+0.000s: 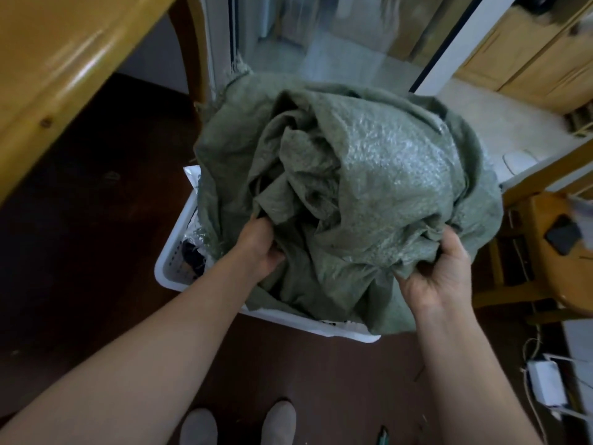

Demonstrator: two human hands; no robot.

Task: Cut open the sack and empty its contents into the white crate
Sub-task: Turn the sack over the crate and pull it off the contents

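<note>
Head view: I see the grey-green woven sack [346, 200] crumpled in deep folds, frayed at its far corner, bunched over the white crate [179, 252] on the dark floor. My left hand [261, 248] and right hand [439, 271] each clutch its near folds.
</note>
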